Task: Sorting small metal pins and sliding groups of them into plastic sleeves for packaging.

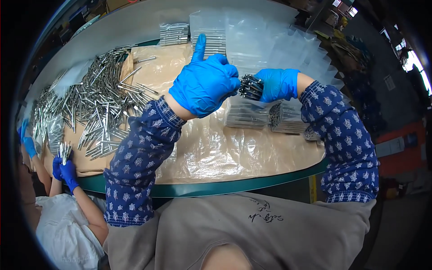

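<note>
My right hand, in a blue glove, grips a bundle of metal drill bits with their ends toward me. Close to that bundle's left side is my left hand, also gloved in blue. Most of its fingers are curled together and one finger of the glove points up. What those curled fingers hold, if anything, is hidden. Below the right hand lie stacked clear bags of drill bits. Behind the left hand sits another filled clear bag.
A large loose heap of drill bits covers the table's left side. Clear empty bags fan out at the back right. Brown sheeting covers the green-edged table. At left, a co-worker's gloved hands hold several bits.
</note>
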`<move>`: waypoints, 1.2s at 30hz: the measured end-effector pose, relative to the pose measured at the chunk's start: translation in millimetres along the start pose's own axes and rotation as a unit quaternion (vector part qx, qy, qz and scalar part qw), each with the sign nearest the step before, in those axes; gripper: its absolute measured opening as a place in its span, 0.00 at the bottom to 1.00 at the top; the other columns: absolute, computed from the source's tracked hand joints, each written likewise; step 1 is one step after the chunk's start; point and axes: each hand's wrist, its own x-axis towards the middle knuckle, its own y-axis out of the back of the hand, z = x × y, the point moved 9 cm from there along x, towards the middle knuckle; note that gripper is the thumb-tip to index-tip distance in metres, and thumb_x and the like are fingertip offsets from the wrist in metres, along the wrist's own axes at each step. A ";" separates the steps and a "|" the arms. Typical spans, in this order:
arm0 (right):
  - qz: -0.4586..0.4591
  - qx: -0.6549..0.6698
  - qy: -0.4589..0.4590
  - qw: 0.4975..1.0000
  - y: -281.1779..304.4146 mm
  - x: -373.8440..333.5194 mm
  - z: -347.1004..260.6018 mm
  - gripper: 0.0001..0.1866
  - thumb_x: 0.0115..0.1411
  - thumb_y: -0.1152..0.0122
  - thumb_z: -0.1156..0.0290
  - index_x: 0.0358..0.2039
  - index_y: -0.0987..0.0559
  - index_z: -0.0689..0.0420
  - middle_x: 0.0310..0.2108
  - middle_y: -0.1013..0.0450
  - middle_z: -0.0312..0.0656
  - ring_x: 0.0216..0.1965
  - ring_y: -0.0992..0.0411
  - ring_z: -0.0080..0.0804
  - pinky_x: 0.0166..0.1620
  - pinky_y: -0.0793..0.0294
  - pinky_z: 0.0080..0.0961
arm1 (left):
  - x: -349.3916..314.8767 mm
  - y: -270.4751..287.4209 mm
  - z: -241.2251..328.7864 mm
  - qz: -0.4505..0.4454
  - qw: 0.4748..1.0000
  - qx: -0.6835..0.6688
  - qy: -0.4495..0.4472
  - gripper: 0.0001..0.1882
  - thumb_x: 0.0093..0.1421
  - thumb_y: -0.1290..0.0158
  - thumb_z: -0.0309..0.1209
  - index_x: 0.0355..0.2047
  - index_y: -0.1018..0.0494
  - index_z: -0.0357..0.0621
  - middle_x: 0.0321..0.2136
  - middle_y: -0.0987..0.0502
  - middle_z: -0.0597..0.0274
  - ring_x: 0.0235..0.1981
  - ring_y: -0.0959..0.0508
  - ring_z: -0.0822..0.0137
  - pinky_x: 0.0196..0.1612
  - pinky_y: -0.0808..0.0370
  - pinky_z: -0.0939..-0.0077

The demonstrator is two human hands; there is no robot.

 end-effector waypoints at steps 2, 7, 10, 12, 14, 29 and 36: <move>0.013 -0.055 -0.025 0.998 1.4 -6.6 -0.3 0.12 0.46 0.35 0.68 0.32 0.23 0.55 0.27 0.24 0.42 0.27 0.31 0.25 0.33 0.30 0.28 | 3.0 -0.6 1.0 0.014 1.000 0.012 -0.006 0.04 0.51 0.46 0.34 0.28 0.24 0.60 0.29 0.27 0.73 0.42 0.29 0.65 0.59 0.59 0.31; -0.022 0.023 -0.003 0.999 -5.0 -21.4 -2.0 0.17 0.51 0.42 0.63 0.41 0.22 0.55 0.38 0.24 0.45 0.38 0.26 0.38 0.44 0.28 0.32 | 3.3 1.4 0.1 0.041 0.999 -0.012 -0.007 0.02 0.52 0.45 0.33 0.27 0.25 0.57 0.27 0.28 0.72 0.41 0.28 0.66 0.62 0.62 0.37; 0.087 0.004 0.066 0.994 26.7 -39.5 -3.3 0.16 0.56 0.42 0.65 0.45 0.24 0.56 0.40 0.25 0.43 0.39 0.26 0.34 0.44 0.28 0.26 | 1.0 -3.2 -6.2 0.016 0.999 -0.041 0.004 0.04 0.52 0.47 0.32 0.29 0.25 0.58 0.30 0.27 0.71 0.41 0.28 0.63 0.59 0.60 0.31; 0.134 0.005 0.088 0.987 43.0 -59.4 -6.0 0.15 0.58 0.44 0.67 0.44 0.24 0.57 0.40 0.24 0.43 0.39 0.26 0.33 0.44 0.27 0.25 | -3.8 1.8 -12.3 0.068 0.991 -0.111 0.019 0.08 0.54 0.47 0.32 0.36 0.26 0.55 0.35 0.27 0.65 0.43 0.28 0.59 0.60 0.50 0.41; 0.177 0.006 0.116 0.977 55.6 -76.8 -25.0 0.13 0.59 0.45 0.68 0.44 0.24 0.58 0.39 0.24 0.44 0.39 0.26 0.32 0.45 0.27 0.25 | -11.7 13.3 -16.4 0.128 0.981 -0.145 0.024 0.11 0.54 0.47 0.33 0.39 0.27 0.53 0.38 0.27 0.61 0.44 0.29 0.58 0.58 0.45 0.49; 0.274 -0.047 0.188 0.942 -44.7 132.9 -144.2 0.16 0.51 0.45 0.61 0.40 0.22 0.51 0.36 0.25 0.47 0.38 0.27 0.46 0.41 0.28 0.37 | -168.5 -78.5 -16.2 -0.137 0.902 -0.368 0.180 0.10 0.53 0.46 0.35 0.34 0.25 0.46 0.30 0.25 0.55 0.33 0.25 0.52 0.36 0.28 0.64; 0.307 0.115 0.080 0.941 -5.7 195.9 -121.0 0.15 0.52 0.45 0.65 0.39 0.22 0.55 0.38 0.25 0.44 0.40 0.26 0.38 0.46 0.30 0.27 | -175.9 -79.9 -9.0 -0.081 0.914 -0.349 0.191 0.07 0.51 0.47 0.36 0.27 0.25 0.48 0.28 0.27 0.55 0.32 0.25 0.53 0.33 0.28 0.61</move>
